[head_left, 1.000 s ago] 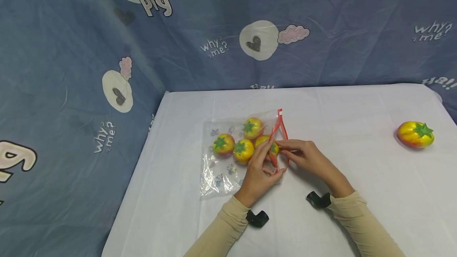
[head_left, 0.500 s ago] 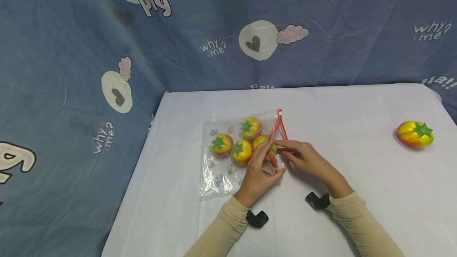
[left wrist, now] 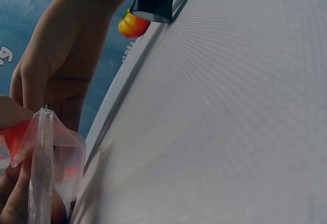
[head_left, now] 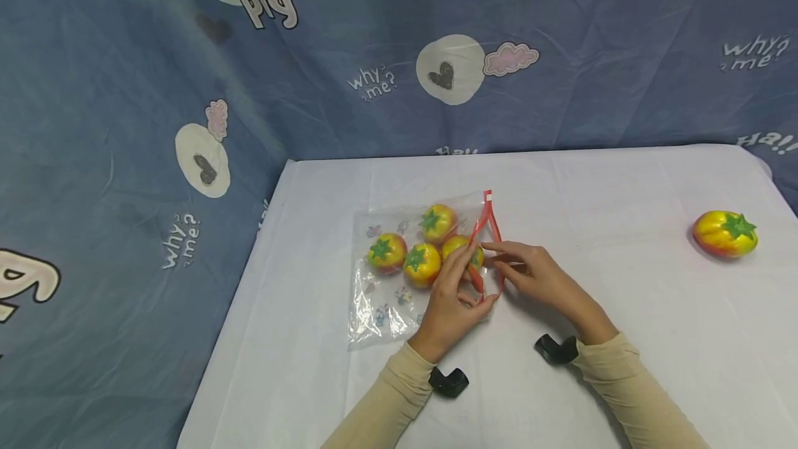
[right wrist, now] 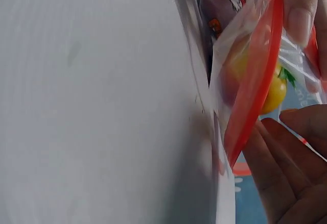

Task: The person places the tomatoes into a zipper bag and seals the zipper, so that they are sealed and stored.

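Observation:
A clear zip bag (head_left: 386,321) with a red zip edge lies on the table, its mouth parted toward the right. Several round yellow-red fruits (head_left: 386,253) with green star-shaped tops are inside. My left hand (head_left: 450,303) holds the bag at its mouth, fingers over the upper side and thumb near the lower corner. My right hand (head_left: 536,272) reaches to the opening from the right, its fingertips (right wrist: 255,132) close to the nearest fruit (right wrist: 276,94). Whether they touch that fruit is hard to see. In the left wrist view, bag film (left wrist: 43,163) covers part of the fingers.
Another such fruit (head_left: 725,234) lies alone at the table's right side. White cloth covers the table (head_left: 623,227). A blue printed curtain (head_left: 349,33) hangs behind and at the left. Black camera mounts (head_left: 449,383) sit at both wrists.
Between the first and second frames, the fruits in the bag shifted slightly left. Since then the right fingers have moved only a little; the left hand stays at the bag's mouth.

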Action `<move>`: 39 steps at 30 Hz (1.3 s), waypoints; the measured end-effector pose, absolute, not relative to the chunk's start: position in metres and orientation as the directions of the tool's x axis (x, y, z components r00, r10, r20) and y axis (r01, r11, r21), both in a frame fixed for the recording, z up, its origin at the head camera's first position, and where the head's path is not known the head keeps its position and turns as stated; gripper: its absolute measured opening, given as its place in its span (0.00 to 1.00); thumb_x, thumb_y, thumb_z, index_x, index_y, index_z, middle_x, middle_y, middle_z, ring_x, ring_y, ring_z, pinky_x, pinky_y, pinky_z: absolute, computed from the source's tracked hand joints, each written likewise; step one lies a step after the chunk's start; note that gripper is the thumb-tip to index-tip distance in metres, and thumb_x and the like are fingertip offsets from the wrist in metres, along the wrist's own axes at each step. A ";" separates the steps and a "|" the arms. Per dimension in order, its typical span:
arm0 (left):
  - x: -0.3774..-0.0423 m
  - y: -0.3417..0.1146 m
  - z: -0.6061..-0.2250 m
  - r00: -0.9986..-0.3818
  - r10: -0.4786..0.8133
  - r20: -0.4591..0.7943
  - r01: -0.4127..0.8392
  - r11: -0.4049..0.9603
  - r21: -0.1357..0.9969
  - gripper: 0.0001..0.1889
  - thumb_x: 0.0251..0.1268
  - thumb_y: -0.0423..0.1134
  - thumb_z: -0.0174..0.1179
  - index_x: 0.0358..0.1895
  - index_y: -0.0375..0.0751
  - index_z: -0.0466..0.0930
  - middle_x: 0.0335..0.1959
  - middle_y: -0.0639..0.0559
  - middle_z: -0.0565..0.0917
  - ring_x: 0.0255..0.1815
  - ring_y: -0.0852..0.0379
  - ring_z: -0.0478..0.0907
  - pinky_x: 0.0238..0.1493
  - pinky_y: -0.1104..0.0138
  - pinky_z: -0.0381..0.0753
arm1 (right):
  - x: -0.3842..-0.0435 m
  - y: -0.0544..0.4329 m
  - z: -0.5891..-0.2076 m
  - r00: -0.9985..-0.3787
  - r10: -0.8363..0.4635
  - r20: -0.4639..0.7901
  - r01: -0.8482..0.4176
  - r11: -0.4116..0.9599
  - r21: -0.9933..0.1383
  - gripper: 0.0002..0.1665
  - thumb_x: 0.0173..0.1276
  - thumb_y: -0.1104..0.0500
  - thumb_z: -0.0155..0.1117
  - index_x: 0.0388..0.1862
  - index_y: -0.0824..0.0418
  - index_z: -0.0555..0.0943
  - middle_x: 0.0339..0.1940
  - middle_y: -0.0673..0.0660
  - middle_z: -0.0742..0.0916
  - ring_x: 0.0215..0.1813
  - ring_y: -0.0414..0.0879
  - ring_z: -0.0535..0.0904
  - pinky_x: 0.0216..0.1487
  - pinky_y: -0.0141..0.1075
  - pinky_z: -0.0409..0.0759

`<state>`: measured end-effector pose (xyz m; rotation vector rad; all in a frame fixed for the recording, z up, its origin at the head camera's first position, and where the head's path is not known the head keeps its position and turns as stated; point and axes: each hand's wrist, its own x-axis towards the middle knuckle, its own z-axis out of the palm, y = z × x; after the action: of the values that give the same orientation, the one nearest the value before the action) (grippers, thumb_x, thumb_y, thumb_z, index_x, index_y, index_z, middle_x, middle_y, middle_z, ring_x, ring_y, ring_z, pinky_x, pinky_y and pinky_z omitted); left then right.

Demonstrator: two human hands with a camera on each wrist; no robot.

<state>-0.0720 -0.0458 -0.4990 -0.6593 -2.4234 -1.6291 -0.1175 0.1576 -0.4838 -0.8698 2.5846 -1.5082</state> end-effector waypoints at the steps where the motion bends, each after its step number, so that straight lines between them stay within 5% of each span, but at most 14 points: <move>1: -0.072 -0.046 -0.499 -0.893 0.274 0.358 0.434 0.313 0.845 0.50 0.54 0.29 0.77 0.81 0.46 0.61 0.74 0.48 0.69 0.43 0.53 0.80 0.32 0.77 0.87 | -0.118 0.158 -0.484 -0.849 -0.468 0.246 -0.443 0.376 -0.814 0.25 0.67 0.75 0.66 0.63 0.71 0.81 0.56 0.69 0.88 0.54 0.62 0.89 0.53 0.49 0.89; 15: -0.073 -0.046 -0.500 -0.893 0.267 0.363 0.435 0.301 0.849 0.52 0.52 0.29 0.78 0.81 0.51 0.61 0.73 0.47 0.70 0.41 0.53 0.79 0.32 0.74 0.88 | -0.126 0.185 -0.473 -0.909 -0.283 0.307 -0.412 0.483 -0.773 0.21 0.67 0.72 0.68 0.60 0.67 0.84 0.55 0.65 0.89 0.52 0.60 0.89 0.48 0.46 0.91; 21: -0.073 -0.045 -0.501 -0.888 0.264 0.377 0.447 0.301 0.843 0.51 0.52 0.29 0.78 0.81 0.50 0.61 0.72 0.46 0.70 0.41 0.55 0.79 0.32 0.76 0.87 | -0.128 0.205 -0.469 -0.928 -0.159 0.338 -0.371 0.499 -0.783 0.19 0.69 0.69 0.68 0.59 0.65 0.84 0.54 0.65 0.90 0.54 0.28 0.84 0.51 0.17 0.81; 24: -0.072 -0.045 -0.501 -0.889 0.264 0.375 0.444 0.293 0.847 0.51 0.52 0.29 0.78 0.81 0.50 0.61 0.72 0.46 0.70 0.41 0.53 0.80 0.32 0.75 0.88 | -0.129 0.214 -0.466 -0.926 -0.095 0.366 -0.366 0.472 -0.802 0.20 0.69 0.70 0.69 0.59 0.66 0.84 0.55 0.67 0.89 0.54 0.17 0.77 0.53 0.13 0.78; 31: -0.072 -0.045 -0.501 -0.892 0.268 0.365 0.437 0.295 0.850 0.51 0.53 0.29 0.78 0.81 0.50 0.61 0.72 0.46 0.70 0.41 0.52 0.80 0.33 0.73 0.89 | -0.132 0.236 -0.463 -0.891 0.123 0.437 -0.321 0.512 -0.797 0.23 0.63 0.73 0.72 0.59 0.70 0.84 0.56 0.69 0.87 0.57 0.17 0.75 0.59 0.14 0.76; 39: -0.072 -0.045 -0.501 -0.888 0.270 0.372 0.445 0.303 0.842 0.51 0.54 0.28 0.77 0.81 0.50 0.60 0.71 0.46 0.70 0.41 0.55 0.78 0.33 0.76 0.88 | -0.130 0.267 -0.458 -0.852 0.384 0.356 -0.077 0.581 -0.810 0.26 0.67 0.63 0.72 0.64 0.61 0.83 0.61 0.65 0.86 0.58 0.22 0.75 0.68 0.21 0.75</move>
<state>-0.0725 -0.0450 -0.5014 -0.6654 -2.4023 -1.6347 -0.1298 0.2669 -0.4577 0.3414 3.2239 -1.7002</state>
